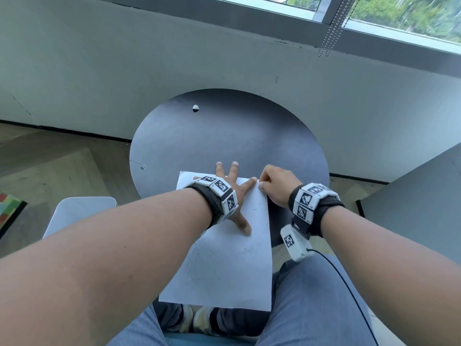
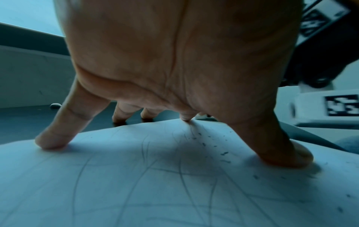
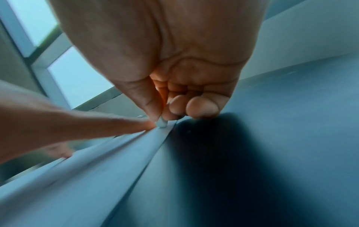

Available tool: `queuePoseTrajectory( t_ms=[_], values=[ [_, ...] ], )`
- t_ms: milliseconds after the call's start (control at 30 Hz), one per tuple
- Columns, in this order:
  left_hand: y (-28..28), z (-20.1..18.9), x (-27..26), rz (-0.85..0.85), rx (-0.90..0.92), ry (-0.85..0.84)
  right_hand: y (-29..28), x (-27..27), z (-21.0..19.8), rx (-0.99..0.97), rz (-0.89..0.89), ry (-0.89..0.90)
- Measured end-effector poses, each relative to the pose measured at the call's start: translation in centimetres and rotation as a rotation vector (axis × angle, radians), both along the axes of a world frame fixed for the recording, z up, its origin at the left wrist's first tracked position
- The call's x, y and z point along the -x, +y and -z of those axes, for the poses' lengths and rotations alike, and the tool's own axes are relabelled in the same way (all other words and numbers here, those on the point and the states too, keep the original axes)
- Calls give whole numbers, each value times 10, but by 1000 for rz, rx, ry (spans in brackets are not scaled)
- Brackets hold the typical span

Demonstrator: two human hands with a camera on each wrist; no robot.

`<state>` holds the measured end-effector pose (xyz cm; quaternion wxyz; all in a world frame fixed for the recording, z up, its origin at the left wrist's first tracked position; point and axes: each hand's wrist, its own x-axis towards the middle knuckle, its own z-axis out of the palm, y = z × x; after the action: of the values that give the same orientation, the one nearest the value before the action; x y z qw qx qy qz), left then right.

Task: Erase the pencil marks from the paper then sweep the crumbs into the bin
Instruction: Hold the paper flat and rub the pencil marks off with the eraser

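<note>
A white sheet of paper (image 1: pixel 224 265) lies on the round dark table (image 1: pixel 224 136), its near end hanging over the edge toward my lap. Faint pencil lines (image 2: pixel 182 173) and dark eraser crumbs (image 2: pixel 223 153) show on it. My left hand (image 1: pixel 240 196) presses flat on the sheet's far part, fingers spread, and its two middle fingertips reach past the far edge onto the table. My right hand (image 1: pixel 267 186) is curled at the sheet's far right corner. It pinches a small pale eraser (image 3: pixel 162 122) against the paper edge, right beside my left index fingertip (image 3: pixel 143 125).
A white bin (image 1: pixel 79 208) stands on the floor left of the table, partly under my left forearm. A small white round object (image 1: pixel 195 107) lies on the table's far side. A grey wall and window sit behind, a grey block (image 1: pixel 419 208) to the right.
</note>
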<state>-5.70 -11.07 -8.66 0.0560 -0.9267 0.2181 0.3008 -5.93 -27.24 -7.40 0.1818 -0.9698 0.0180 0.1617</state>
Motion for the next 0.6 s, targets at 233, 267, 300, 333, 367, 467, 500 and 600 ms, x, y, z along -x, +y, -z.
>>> queuePoseTrajectory(
  t_ms=[233,267,300,333,367,467,500,600],
  values=[
    [0,5,-1,-5,11,1,7,40,-3,-12,-222,170],
    [0,5,-2,-1,7,-1,6,33,-4,-15,-185,134],
    [0,5,-2,2,2,-3,5,25,-3,-15,-126,85],
    [0,5,-2,3,-3,-5,3,14,-3,-6,-62,38],
    [1,4,-2,2,-7,-6,2,4,-3,4,-5,10],
    [1,3,-1,-9,-12,-2,0,-15,-1,22,78,11],
    [1,3,-1,-12,-9,-1,0,-15,0,24,78,8],
    [1,3,-1,-20,-6,6,5,3,2,9,20,-10]
  ],
)
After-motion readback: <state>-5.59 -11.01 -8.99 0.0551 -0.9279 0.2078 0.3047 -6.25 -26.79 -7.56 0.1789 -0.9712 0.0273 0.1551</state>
